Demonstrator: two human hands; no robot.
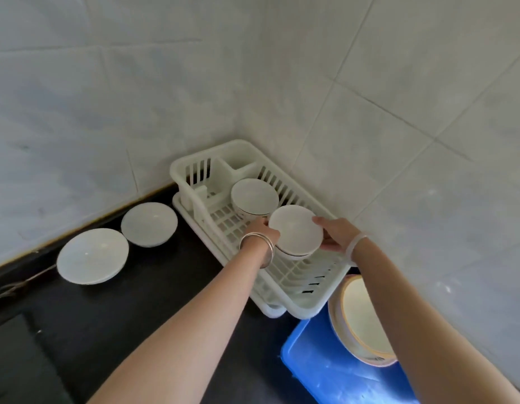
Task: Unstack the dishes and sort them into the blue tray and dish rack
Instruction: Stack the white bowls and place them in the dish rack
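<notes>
My left hand and right hand gripping a white bowl over the dish rack at centre frame, second bowl behind it in the rack, blue tray lower right

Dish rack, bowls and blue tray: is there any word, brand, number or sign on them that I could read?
None: no readable text anywhere in this view.
The dish rack, front bowl, back bowl, blue tray, plates in it, larger counter dish and smaller counter dish show no lettering, logos or numbers.
The wall tiles are plain.
</notes>
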